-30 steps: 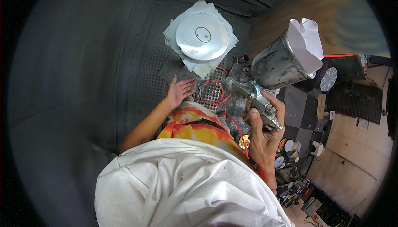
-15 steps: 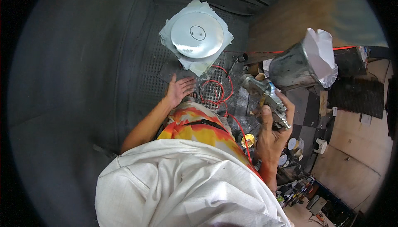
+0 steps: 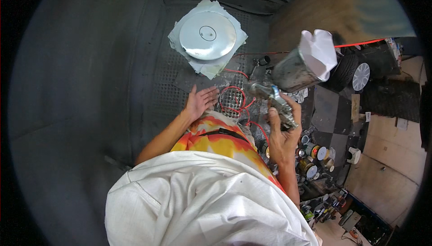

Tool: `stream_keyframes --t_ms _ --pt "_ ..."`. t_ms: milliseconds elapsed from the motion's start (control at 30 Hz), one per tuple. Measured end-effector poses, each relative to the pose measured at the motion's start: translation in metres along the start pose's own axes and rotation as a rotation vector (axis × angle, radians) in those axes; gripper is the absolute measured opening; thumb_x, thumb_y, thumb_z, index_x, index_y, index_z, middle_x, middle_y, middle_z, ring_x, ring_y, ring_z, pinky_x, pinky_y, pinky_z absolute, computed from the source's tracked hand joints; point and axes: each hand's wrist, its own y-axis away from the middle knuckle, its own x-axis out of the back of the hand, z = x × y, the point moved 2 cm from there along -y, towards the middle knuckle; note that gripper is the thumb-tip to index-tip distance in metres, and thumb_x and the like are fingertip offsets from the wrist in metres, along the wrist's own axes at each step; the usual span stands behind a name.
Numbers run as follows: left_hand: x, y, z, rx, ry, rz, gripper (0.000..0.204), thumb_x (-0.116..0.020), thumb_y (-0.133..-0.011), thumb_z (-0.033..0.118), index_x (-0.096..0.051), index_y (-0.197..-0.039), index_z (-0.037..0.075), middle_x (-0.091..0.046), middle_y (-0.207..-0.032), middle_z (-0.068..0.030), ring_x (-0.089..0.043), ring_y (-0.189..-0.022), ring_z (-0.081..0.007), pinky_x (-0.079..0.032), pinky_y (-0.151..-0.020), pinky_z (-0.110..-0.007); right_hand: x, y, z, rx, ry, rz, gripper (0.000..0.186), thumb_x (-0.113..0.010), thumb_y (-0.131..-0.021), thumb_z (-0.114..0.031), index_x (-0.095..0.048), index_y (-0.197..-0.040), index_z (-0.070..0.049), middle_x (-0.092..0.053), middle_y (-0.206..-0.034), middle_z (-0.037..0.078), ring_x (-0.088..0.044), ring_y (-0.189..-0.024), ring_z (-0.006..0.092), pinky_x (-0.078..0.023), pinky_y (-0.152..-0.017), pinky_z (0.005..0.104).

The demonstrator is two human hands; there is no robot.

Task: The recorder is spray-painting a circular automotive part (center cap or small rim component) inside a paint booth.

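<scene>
My right hand (image 3: 284, 138) grips a metal spray gun (image 3: 281, 106), thumb on one side and fingers wrapped round the other. A large dull-metal cup (image 3: 290, 73) sits over the gun and appears joined to it. White folded paper (image 3: 318, 52) sticks out of the cup's mouth. My left hand (image 3: 202, 102) is open and holds nothing, its palm turned up and fingers stretched. Beyond it, a glossy white disc (image 3: 220, 43) with a small ring at its centre rests on torn pale paper (image 3: 210, 71).
A red hose (image 3: 243, 94) lies coiled on the studded floor. Dark walls (image 3: 76, 102) stand at the left. Several cans (image 3: 310, 169), a tyre (image 3: 340, 71) and a silver wheel cover (image 3: 361, 76) are at the right. A small dark cup (image 3: 263, 60) is near the disc.
My right hand, spray gun and cup have moved left, uncovering the tyre and wheel cover. My left hand has shifted slightly right, still open.
</scene>
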Motion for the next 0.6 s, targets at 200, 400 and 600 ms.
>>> stream_keyframes --t_ms 200,400,600 --pt "-0.051 0.0 0.028 -0.139 0.327 -0.064 0.075 -0.013 -0.103 0.054 -0.037 -0.141 -0.006 -0.047 -0.142 -0.0217 -0.044 -0.132 -0.0361 -0.031 -0.116 -0.049 0.033 -0.002 0.006 0.077 -0.062 0.248 0.035 -0.061 -0.097 -0.012 -0.05 -0.129 -0.002 -0.063 -0.108 0.009 -0.062 -0.087 0.0118 -0.051 -0.077 0.0265" --pt "-0.067 -0.003 0.039 -0.216 0.605 -0.068 0.065 -0.019 -0.105 0.048 -0.033 -0.142 -0.004 -0.043 -0.142 -0.023 -0.039 -0.135 -0.0385 -0.027 -0.118 -0.054 0.029 -0.007 0.009 0.027 -0.087 0.19 0.034 -0.062 -0.096 -0.011 -0.052 -0.127 -0.002 -0.063 -0.1 0.007 -0.061 -0.085 0.0115 -0.051 -0.077 0.0265" --pt "-0.046 0.003 0.066 -0.316 0.646 0.002 0.068 -0.022 -0.104 0.052 -0.032 -0.142 -0.004 -0.04 -0.144 -0.0207 -0.035 -0.137 -0.0373 -0.028 -0.117 -0.054 0.007 -0.005 -0.003 -0.026 -0.155 -0.092 0.036 -0.064 -0.094 -0.009 -0.051 -0.128 -0.004 -0.065 -0.104 0.008 -0.061 -0.089 0.0114 -0.051 -0.079 0.0272"
